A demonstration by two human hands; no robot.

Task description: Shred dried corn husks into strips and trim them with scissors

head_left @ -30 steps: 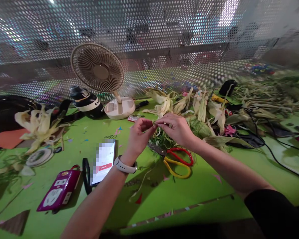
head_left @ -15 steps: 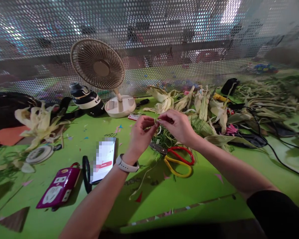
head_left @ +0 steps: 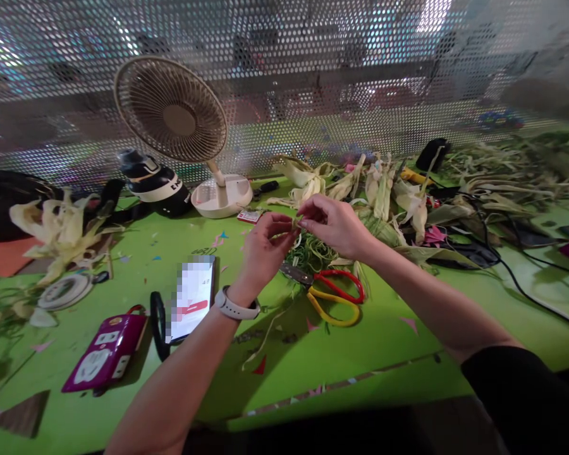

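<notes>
My left hand [head_left: 265,249] and my right hand [head_left: 334,224] meet above the table, fingertips pinched together. Between them is a small pale green strip [head_left: 296,222], perhaps corn husk; most of it is hidden by the fingers. Just under the hands lies a heap of curly green strips [head_left: 313,253]. Scissors [head_left: 336,294] with one red and one yellow handle rest in front of the heap, blades pointing left. Dried corn husks [head_left: 379,189] are piled behind my right hand.
A fan [head_left: 177,120] and a dark bottle [head_left: 156,189] stand by the perforated metal screen [head_left: 313,76]. To the left are a phone [head_left: 192,303], a purple power bank [head_left: 105,352], a coiled white cable [head_left: 66,291] and more husks [head_left: 59,227]. Black cables [head_left: 514,287] cross the right side.
The whole view has shifted slightly, so the table items appear a little further left and higher. Both hands stay pinched together at the strip, with only slight finger movement.
</notes>
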